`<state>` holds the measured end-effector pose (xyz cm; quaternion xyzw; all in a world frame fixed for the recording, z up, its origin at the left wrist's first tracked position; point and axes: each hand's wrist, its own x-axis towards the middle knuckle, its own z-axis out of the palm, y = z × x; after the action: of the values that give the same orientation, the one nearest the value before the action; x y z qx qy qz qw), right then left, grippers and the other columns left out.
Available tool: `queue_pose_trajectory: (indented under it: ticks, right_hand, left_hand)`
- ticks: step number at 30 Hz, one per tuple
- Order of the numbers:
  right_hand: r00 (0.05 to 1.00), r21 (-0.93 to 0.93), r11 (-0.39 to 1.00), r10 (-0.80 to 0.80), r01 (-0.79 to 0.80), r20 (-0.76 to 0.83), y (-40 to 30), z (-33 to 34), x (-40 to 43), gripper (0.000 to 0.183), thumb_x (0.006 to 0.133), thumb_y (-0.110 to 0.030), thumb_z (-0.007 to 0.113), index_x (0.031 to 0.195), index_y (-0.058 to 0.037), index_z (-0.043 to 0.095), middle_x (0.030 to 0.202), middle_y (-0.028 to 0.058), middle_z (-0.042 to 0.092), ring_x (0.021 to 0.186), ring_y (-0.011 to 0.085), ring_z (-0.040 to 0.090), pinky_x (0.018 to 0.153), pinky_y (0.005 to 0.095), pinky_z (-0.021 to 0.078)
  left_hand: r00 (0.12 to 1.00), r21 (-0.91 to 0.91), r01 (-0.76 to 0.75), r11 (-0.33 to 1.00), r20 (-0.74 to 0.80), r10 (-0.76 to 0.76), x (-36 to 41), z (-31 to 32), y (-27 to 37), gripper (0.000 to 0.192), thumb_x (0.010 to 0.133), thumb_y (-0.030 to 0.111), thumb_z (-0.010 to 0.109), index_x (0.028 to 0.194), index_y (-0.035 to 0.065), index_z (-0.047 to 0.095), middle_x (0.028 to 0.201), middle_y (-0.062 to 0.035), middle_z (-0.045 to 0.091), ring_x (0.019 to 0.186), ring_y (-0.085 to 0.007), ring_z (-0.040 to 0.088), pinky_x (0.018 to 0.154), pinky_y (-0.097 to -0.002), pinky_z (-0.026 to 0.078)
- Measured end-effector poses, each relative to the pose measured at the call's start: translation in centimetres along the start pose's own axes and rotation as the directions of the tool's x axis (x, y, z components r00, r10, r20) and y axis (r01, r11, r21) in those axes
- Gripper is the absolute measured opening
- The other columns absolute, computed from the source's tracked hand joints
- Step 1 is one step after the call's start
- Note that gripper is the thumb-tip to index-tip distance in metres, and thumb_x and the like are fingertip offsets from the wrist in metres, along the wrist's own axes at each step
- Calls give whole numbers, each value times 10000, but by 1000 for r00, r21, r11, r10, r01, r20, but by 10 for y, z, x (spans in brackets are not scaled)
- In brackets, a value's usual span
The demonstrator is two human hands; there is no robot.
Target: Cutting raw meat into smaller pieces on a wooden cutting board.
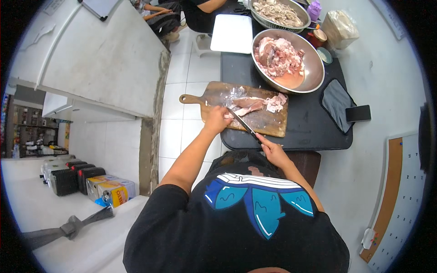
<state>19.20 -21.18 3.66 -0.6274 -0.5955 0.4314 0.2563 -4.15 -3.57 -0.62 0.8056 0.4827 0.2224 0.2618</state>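
A wooden cutting board [218, 89] with a handle lies on the black table, and pieces of raw meat [251, 102] rest on it. My left hand [216, 120] presses the near left end of the meat, its fingertips bent around a strip. My right hand [275, 152] grips the dark handle of a kitchen knife [243, 123]. The blade slants up and to the left across the board, its tip close to my left fingers. At the board's right side sits a small heap of cut meat [276, 102]. My left fingers partly hide the meat they hold.
Beyond the board stands a steel bowl [315, 73] of raw meat pieces. A white tray [232, 34] is beside it, and a second metal bowl [254, 5] of pale strips is farther back. A grey cloth [336, 99] and a phone [357, 113] lie right. Other people sit beyond the table.
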Motion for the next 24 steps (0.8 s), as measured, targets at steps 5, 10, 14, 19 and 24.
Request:
queue_pose_trajectory:
  ticks: [5, 10, 14, 19, 24]
  right_hand:
    - [999, -20, 1000, 18, -17, 38, 3, 11, 4, 481, 942, -141, 494, 1394, -299, 448, 1026, 273, 623, 953, 416, 630, 816, 401, 501]
    - [1000, -32, 999, 21, -21, 2, -4, 34, 34, 473, 936, -125, 494, 1382, -281, 468, 1040, 274, 619, 960, 413, 628, 832, 413, 498]
    - [990, -85, 989, -125, 119, -70, -15, 51, 75, 466, 927, -98, 494, 1363, -261, 493, 1043, 281, 614, 963, 421, 618, 828, 421, 501]
    - [964, -101, 968, -241, 230, -112, -3, 40, 43, 476, 923, -93, 493, 1369, -260, 486, 1045, 289, 610, 959, 439, 608, 826, 414, 502]
    - [1000, 24, 1000, 5, -5, 6, 10, 17, 27, 469, 940, -126, 499, 1384, -274, 469, 1142, 252, 611, 1070, 382, 606, 895, 369, 481]
  left_hand:
    - [996, -30, 88, 996, 38, -87, -5, 0, 2, 264, 679, 193, 785, 848, 22, 678, 879, -191, 628, 866, -363, 607, 792, -430, 484]
    - [998, -25, -8, 1000, 67, 9, -4, 4, -5, 185, 713, 155, 733, 840, 25, 697, 867, -185, 623, 882, -359, 604, 800, -437, 484]
    - [996, -13, -57, 998, 70, 58, -8, 11, -14, 160, 731, 152, 707, 836, 32, 695, 888, -193, 627, 867, -371, 615, 793, -445, 492]
    - [977, 49, 206, 977, -70, -202, -1, -22, -39, 168, 722, 169, 710, 831, 42, 695, 853, -178, 672, 817, -369, 650, 742, -451, 515]
    - [782, -299, 623, 723, 280, -558, 20, -25, -19, 295, 772, 308, 785, 773, 25, 702, 690, -75, 669, 567, -109, 611, 539, -288, 532]
